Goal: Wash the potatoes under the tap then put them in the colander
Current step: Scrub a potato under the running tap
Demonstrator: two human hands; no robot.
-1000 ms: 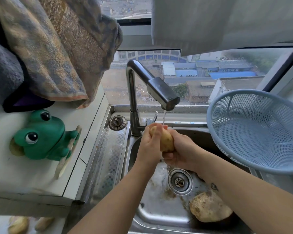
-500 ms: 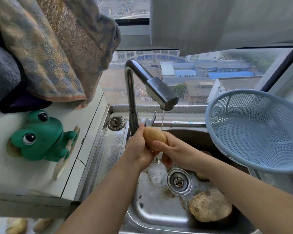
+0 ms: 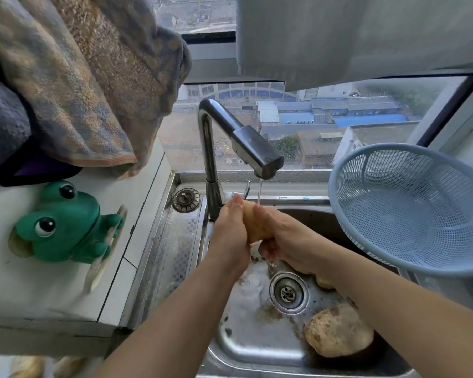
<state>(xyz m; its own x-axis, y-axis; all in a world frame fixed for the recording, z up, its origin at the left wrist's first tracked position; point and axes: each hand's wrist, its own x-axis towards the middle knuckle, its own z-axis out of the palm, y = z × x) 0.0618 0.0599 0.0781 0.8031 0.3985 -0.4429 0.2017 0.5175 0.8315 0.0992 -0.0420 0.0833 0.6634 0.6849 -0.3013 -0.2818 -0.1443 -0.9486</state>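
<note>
A yellow potato [image 3: 257,225] was held between the left hand [image 3: 231,236] and right hand [image 3: 287,241], below the running tap [image 3: 257,151]. A bigger dirty potato [image 3: 337,332] lay nearer; a blue colander [image 3: 410,208] leaned right of them.

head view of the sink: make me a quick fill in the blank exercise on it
1. The left hand and right hand grip one potato under the running ____.
2. The blue colander is ____.
3. A green toy ____ sits left of the sink.
Missing words: tap; empty; frog.

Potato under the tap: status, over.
Left hand and right hand grip potato under tap stream. Colander empty, no obstacle toward it. Dirty potato lies in sink.
</note>
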